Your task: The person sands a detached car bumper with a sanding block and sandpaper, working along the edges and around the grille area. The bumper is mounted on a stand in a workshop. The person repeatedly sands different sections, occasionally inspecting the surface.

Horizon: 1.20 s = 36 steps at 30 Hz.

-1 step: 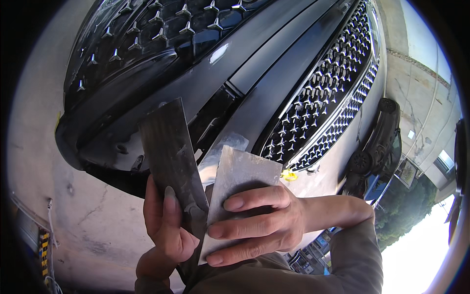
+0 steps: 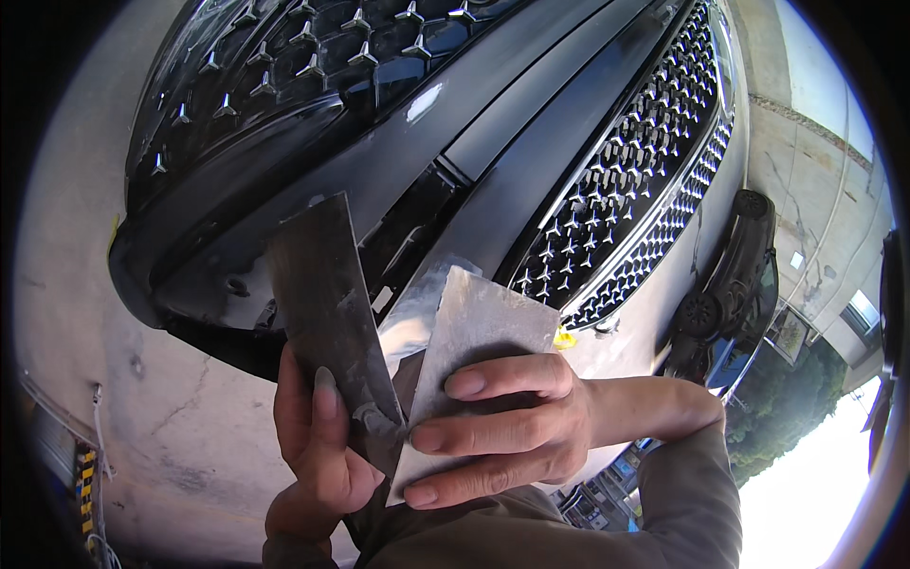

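My left hand (image 2: 322,446) is closed on a dark metal filler spreader (image 2: 332,294), thumb on its face, and the blade points up and away from me. Pale smears mark its lower part. My right hand (image 2: 517,417) holds a lighter grey flat metal spreader (image 2: 493,322), its fingers laid across the face. The two blades meet or overlap at their lower edges, between my hands. Just beyond them is a black car bumper (image 2: 379,180) with a pale grey patch (image 2: 417,313) partly hidden by the blades.
Black grille mesh (image 2: 616,199) with small silver star-shaped studs runs along the bumper on the right. A small yellow thing (image 2: 566,339) shows behind the right spreader. A dark car (image 2: 725,275) stands further right. Yellow-and-black striping (image 2: 86,493) is at lower left.
The right hand's spreader has shifted slightly right and tilted, sliding against the left one. The left hand and its spreader have barely moved.
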Available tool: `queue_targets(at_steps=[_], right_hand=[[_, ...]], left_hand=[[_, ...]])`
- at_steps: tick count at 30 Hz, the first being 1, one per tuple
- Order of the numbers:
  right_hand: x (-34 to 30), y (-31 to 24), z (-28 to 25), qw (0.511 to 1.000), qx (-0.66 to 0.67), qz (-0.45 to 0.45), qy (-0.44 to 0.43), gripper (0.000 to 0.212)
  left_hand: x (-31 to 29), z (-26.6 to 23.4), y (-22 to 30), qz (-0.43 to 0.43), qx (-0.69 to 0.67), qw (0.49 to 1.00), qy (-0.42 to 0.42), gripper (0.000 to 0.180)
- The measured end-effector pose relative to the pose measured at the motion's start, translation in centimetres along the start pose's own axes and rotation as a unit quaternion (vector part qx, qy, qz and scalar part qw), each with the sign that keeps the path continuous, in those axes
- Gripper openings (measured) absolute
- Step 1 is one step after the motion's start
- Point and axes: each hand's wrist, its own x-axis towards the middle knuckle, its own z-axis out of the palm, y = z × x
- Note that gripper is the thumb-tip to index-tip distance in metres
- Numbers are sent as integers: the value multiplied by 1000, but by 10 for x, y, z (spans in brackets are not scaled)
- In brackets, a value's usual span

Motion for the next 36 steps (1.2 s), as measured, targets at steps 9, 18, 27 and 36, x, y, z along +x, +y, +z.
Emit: queue_targets(at_steps=[9,18,27,36], right_hand=[[3,16,-29,982,-185,32,-34,51],[19,-1,-6,987,-148,29,-51,44],[8,8,7,984,-151,29,-92,57],[15,104,1,906,-419,-56,-29,58]], left_hand=[[-11,14,36,174,81,974,121,50],[13,16,31,284,365,880,110,49],[7,-19,21,306,320,868,223,50],[-6,-52,11,231,280,919,152,52]])
